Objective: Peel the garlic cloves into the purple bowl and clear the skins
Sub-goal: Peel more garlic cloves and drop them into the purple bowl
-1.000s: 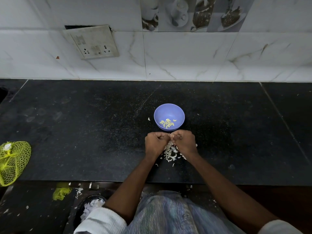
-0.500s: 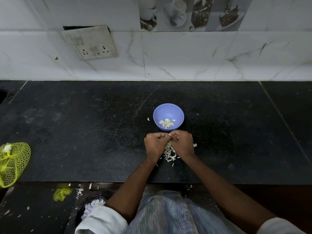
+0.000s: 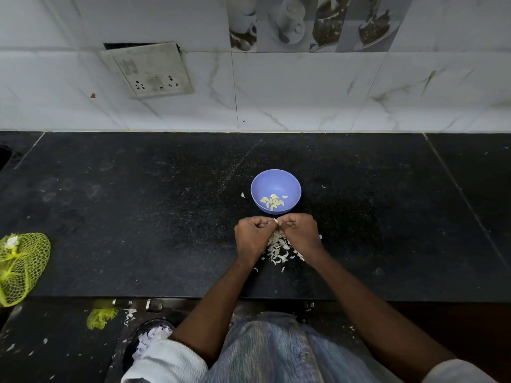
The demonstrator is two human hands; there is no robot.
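Observation:
A purple bowl stands on the black counter with several peeled garlic cloves in its bottom. Just in front of it my left hand and my right hand meet with fingers curled, pinching one small garlic clove between their fingertips; only a pale tip of it shows. Below the hands lies a heap of white garlic skins, partly hidden by my right wrist.
A yellow net bag lies at the counter's left front edge. Stray skin bits dot the counter near the bowl. A dark bin with white scraps sits on the floor below. A tiled wall with a socket plate backs the counter.
Both hands stay together over the skin heap, working the clove with small finger movements. The bowl has not moved.

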